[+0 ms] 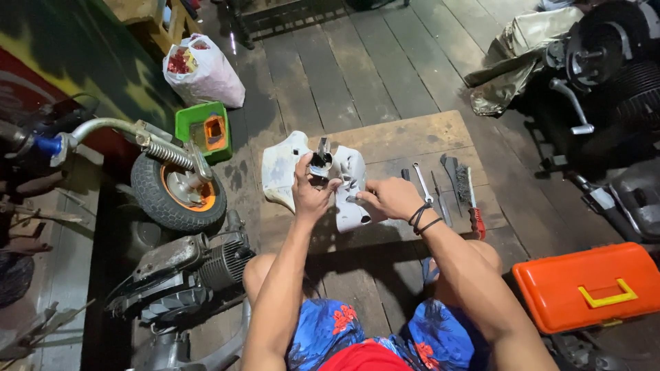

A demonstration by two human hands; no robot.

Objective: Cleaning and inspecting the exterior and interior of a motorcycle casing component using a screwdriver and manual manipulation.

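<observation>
Left hand [311,192] closed round small grey metal part [320,163] above wooden board [412,137] | right hand [388,198] fingers pinching white plastic cover [347,185] edge | risk: cover may slip onto spanner [423,182] and wire brush [467,189] if grip loosens

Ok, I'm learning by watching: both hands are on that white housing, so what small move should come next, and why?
Probably steady the white housing with the left hand while the right hand works at its lower edge. The left already holds the dark metal part at its top, and the wrench lies beside the right wrist.
</observation>
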